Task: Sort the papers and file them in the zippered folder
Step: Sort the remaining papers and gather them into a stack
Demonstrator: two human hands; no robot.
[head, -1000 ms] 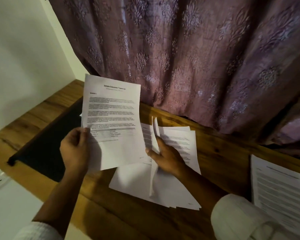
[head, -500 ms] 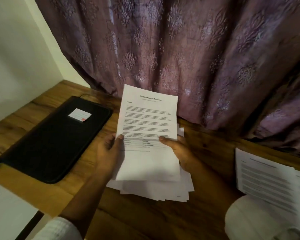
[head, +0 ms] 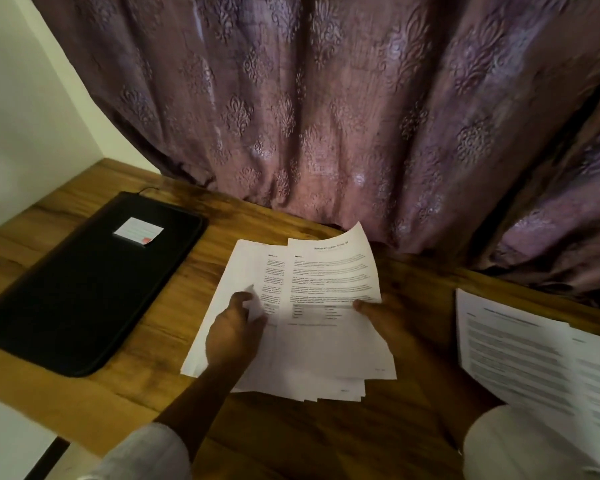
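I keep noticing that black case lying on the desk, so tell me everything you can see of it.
The black zippered folder is a flat, rectangular case with rounded corners and a matte, fabric-like surface. It lies closed and flat on the wooden table, at its left side near the wall, angled diagonally. A small white label with a red mark sits on its cover near the far end. A thin dark cord or pull curls out from its far corner. Neither hand touches it, and the papers lie apart from it, to its right.

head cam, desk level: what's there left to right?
Closed black zippered folder → left hand on the fanned paper stack → right hand gripping the top sheet → second pile of printed pages at the right edge.
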